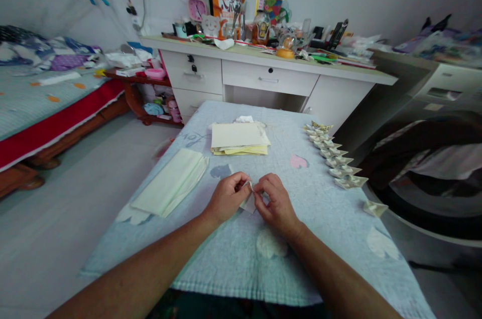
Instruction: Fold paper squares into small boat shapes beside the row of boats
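Between my two hands, over the middle of the cloth-covered table (233, 269), is a small folded piece of pale paper (247, 204). My left hand (229, 196) pinches its upper left side with thumb and curled fingers. From the right, my right hand (274, 202) grips the paper's upper edge between thumb and fingertips. The fingers hide part of the folds. Beyond the hands lies a stack of cream and yellow paper sheets (239, 136). Left of them is a long folded bundle of pale paper (169, 181). Several folded paper boats (339, 161) line the right side.
One paper boat (374, 208) sits apart near the table's right edge. A white desk (263, 75) crowded with bottles and a snack bag (228, 0) stands behind. To the right is a front-loading washing machine (425, 108); a bed (56, 93) is at the left.
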